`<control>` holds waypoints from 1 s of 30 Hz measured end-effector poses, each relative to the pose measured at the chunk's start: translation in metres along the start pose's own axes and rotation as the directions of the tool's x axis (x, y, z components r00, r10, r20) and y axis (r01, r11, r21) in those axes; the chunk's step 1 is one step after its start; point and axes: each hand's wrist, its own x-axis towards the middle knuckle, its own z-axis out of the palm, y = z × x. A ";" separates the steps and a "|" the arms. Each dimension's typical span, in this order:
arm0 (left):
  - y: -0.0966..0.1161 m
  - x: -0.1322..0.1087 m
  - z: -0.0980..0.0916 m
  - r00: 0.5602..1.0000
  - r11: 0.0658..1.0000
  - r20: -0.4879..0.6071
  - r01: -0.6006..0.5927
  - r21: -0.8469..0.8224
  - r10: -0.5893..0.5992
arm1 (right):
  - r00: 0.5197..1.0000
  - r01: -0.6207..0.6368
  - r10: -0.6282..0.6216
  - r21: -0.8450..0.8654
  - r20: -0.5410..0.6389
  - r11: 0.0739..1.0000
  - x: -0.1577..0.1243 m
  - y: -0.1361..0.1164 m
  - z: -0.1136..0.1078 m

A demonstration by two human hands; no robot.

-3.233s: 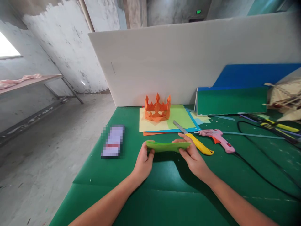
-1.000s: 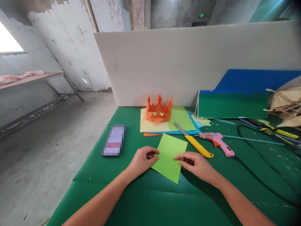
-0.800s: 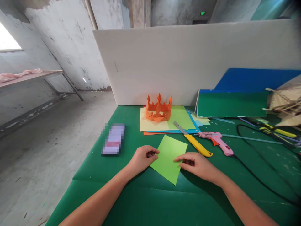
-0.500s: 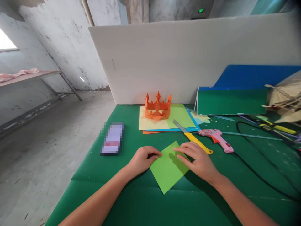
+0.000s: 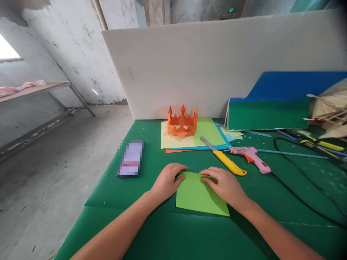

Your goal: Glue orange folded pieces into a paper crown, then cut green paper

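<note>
A light green square of paper [image 5: 200, 196] lies before me on the green tabletop, one edge facing me. At its upper left corner my left hand [image 5: 169, 180] pinches it, thumb on the near side and fingers beyond the edge. My right hand [image 5: 225, 182] grips the far edge further right with thumb and bent fingers. Its fingertips partly hide behind the paper. Beyond the right hand lies a yellow utility knife [image 5: 230, 162] with its blade pointing away to the left. An orange folded paper crown [image 5: 182, 124] stands behind on a stack of coloured paper [image 5: 211, 131].
A phone [image 5: 131, 159] with a blurred screen lies to the left. On the right are a pink glue gun [image 5: 251, 155] with its black cord [image 5: 295, 195] and several tools [image 5: 322, 146]. A white board [image 5: 189, 72] stands along the back, near a green box-like panel [image 5: 268, 115].
The green paper has turned from a diamond position so that one edge faces me. Both hands have shifted with it and now grip along its far edge.
</note>
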 end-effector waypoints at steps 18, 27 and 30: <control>0.024 -0.009 -0.016 0.900 0.934 0.368 -0.313 0.170 0.234 | 0.951 -0.278 0.276 -0.003 0.143 0.961 -0.003 0.017 -0.026; 0.029 -0.027 -0.019 0.917 0.909 0.334 -0.315 0.272 0.217 | 0.954 -0.254 0.228 0.120 0.196 0.960 -0.002 0.015 -0.022; 0.033 -0.034 -0.017 0.923 0.895 0.322 -0.315 0.314 0.212 | 0.956 -0.233 0.198 0.152 0.215 0.960 -0.002 0.016 -0.022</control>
